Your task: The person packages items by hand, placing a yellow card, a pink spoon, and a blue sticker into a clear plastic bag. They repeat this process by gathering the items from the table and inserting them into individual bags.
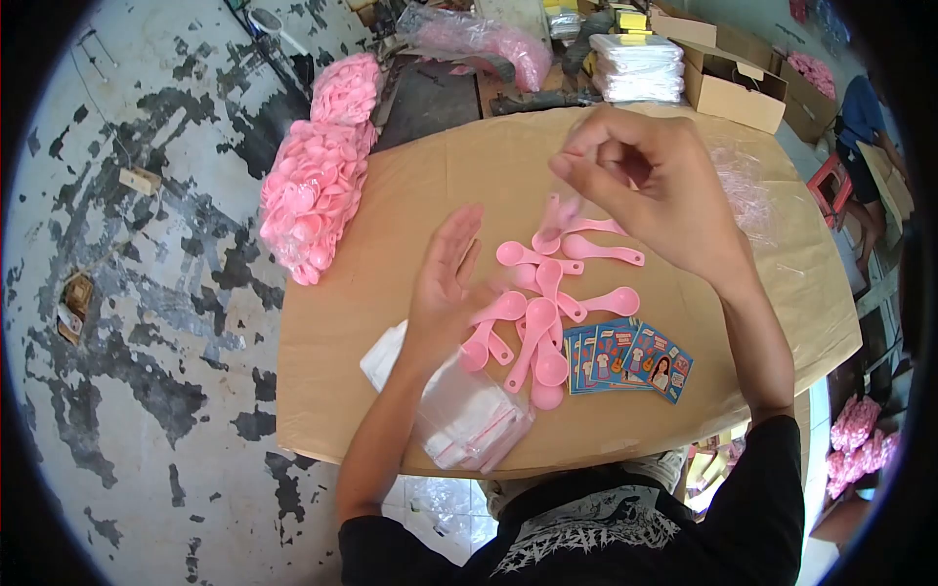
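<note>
My left hand (451,283) is over the left side of the pile of pink plastic scoops (535,327), fingers stretched out and apart, holding nothing. Higher up at the right, my right hand (650,181) has thumb and fingertips pinched together. What it pinches is hard to make out; below the fingertips is a blurred pink scoop (559,217) with a faint clear sheen around it. Blue printed cards (625,359) lie fanned out to the right of the scoops. Under my left forearm sits a stack of clear plastic bags (467,415).
Large clear bags of pink scoops (313,190) stand at the table's left edge. Thin clear plastic strips (743,195) lie at the right. Behind are stacked plastic packs (637,68) and a cardboard box (738,88). Another person (860,127) is at far right.
</note>
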